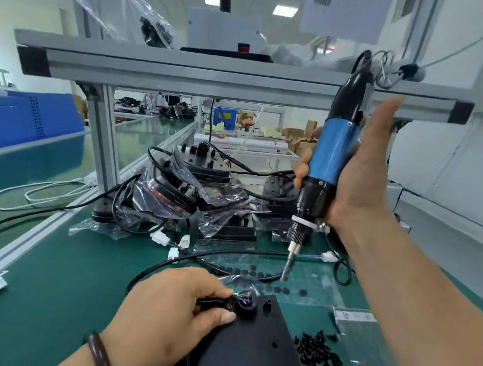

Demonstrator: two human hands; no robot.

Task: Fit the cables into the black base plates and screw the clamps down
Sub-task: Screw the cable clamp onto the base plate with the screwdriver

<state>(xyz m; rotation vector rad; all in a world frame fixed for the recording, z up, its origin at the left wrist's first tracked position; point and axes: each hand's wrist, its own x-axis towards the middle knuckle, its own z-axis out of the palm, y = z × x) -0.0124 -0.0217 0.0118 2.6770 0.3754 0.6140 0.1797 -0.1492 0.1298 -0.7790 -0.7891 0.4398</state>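
Plate [252, 350] flat on green mat [58, 284] beneath aluminium shelf [185, 72]. Left hand [164, 314] pinching cable [213, 304] at plate edge; right hand [359, 173] clasped round screwdriver [332, 154], upright over mat.

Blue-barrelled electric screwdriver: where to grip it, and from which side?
Round the blue cylindrical mid-section of the blue-barrelled electric screwdriver, from its right side, as the right hand does now. The tool stands near upright, bit down; that straight barrel fits a wrap grip and leaves the knurled collar, bit and top cord free.
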